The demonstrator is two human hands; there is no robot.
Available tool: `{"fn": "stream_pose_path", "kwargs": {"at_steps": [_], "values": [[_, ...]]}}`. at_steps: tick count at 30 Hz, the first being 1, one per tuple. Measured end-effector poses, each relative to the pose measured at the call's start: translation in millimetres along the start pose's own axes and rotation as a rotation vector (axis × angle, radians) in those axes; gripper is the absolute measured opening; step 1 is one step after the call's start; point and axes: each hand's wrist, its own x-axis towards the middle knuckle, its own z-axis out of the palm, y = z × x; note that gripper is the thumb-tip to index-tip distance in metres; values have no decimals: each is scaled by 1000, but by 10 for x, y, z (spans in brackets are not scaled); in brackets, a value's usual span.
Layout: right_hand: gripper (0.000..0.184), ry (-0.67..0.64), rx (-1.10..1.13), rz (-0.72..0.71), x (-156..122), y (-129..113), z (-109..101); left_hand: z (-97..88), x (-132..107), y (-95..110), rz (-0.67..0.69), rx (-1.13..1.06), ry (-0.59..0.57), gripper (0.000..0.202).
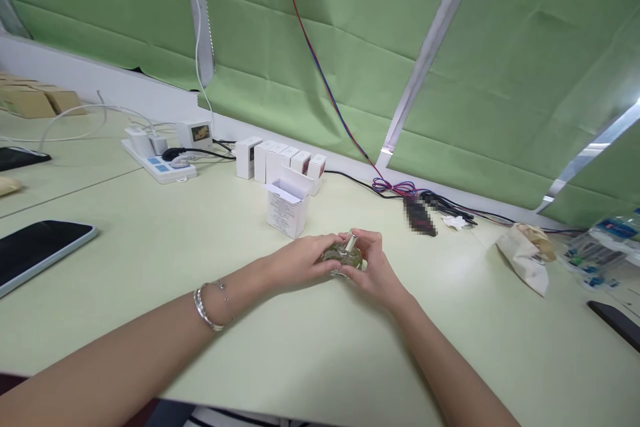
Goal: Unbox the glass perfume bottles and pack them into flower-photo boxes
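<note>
A rounded, greenish glass perfume bottle (342,254) with a silvery neck (351,241) is between my two hands, just above or on the table; I cannot tell which. My left hand (305,258) grips its left side, thumb in front and fingers behind. From the right, my right hand (376,270) closes on it, with fingers near the silvery neck. Behind my left hand stands a small white box (287,210), its top flap raised. Parts of the bottle are hidden by my fingers.
Several white boxes (265,160) stand in a row at the back. A power strip (160,163) with cables lies left of them, and a phone (43,253) at far left. Right are black cables (445,203), a cloth pouch (523,260) and plastic bottles (605,243).
</note>
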Motion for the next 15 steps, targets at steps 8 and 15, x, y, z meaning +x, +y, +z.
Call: {"fn": "stream_pose_path", "kwargs": {"at_steps": [8,15], "values": [[46,2,-6,-7,40,-17,-29,-6,12,-2,-7,7,1,25],[45,7,-89,-44,13,-24,8,2,13,-22,186,393,251,25]]}}
